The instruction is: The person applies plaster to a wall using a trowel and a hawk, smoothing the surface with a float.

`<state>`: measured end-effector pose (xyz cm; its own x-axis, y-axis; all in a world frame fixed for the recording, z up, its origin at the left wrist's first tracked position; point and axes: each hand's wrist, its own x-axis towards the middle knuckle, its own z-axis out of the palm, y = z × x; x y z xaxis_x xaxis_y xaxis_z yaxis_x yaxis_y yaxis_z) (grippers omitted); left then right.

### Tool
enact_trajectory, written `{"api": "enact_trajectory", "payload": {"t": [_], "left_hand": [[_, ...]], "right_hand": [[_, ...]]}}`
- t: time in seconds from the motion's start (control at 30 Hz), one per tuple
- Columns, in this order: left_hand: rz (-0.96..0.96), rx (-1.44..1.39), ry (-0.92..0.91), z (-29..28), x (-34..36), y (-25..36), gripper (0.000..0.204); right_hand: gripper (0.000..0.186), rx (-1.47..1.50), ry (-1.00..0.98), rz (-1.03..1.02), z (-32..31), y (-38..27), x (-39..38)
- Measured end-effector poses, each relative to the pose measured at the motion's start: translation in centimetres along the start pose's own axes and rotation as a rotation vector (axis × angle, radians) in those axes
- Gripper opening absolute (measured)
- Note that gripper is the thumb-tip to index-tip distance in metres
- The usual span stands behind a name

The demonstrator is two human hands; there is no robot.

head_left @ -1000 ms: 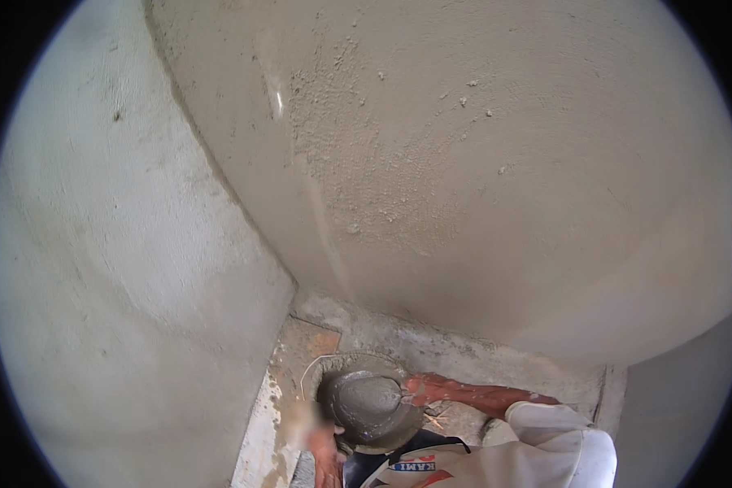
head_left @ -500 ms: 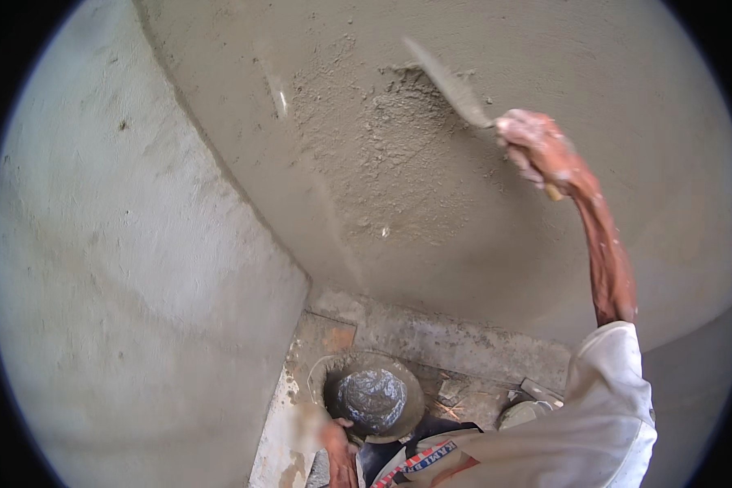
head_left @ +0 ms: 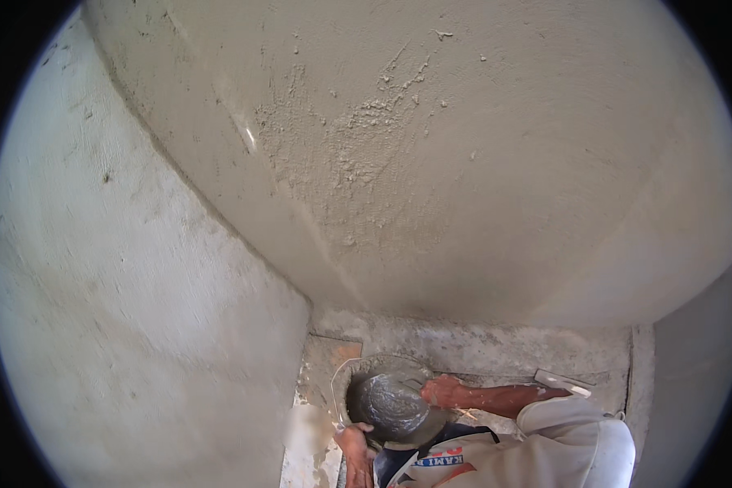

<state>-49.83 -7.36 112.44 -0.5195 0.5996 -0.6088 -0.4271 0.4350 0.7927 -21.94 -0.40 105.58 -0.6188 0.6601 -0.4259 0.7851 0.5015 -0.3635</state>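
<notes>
A round bucket [head_left: 419,427] of wet grey mortar [head_left: 386,404] stands low in the corner, close to my body. My right hand [head_left: 441,392] is closed at its right side, over the mortar. The trowel it gripped a moment earlier is now hidden behind the hand or in the mortar. At the bucket's near left edge, my left hand [head_left: 353,442] curls its fingers over the rim. Above, the wall [head_left: 480,187] carries wet plaster with a rough, ridged patch [head_left: 370,134] left of its middle.
A smooth grey side wall [head_left: 138,268] meets the plastered wall along a corner line on the left. A flat pale tool or strip [head_left: 563,382] lies beyond my right forearm. Left of the bucket, a pale board [head_left: 297,455] lies on the floor, partly blurred.
My right hand has dropped from the wall to the bucket, taking the trowel down. The rough plaster patch looks flatter, with thin ridges. My left hand stays by the rim.
</notes>
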Motion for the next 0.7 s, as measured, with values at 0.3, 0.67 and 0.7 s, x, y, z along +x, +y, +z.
{"api": "enact_trajectory", "payload": {"t": [0.3, 0.67, 0.7], "left_hand": [[-0.046, 0.039, 0.041, 0.4, -4.1, 5.9, 0.021], [0.041, 0.139, 0.113, -4.3, 2.7, -1.0, 0.006], [0.045, 0.160, 0.050, -2.1, 3.4, -1.9, 0.007]], "right_hand": [[0.044, 0.563, -0.147, -0.044, -16.5, 1.8, -6.7], [0.045, 0.584, 0.949, 0.228, -47.5, 4.6, -22.4], [0.049, 0.501, 0.999, 0.241, -48.1, 2.0, -26.0]]}}
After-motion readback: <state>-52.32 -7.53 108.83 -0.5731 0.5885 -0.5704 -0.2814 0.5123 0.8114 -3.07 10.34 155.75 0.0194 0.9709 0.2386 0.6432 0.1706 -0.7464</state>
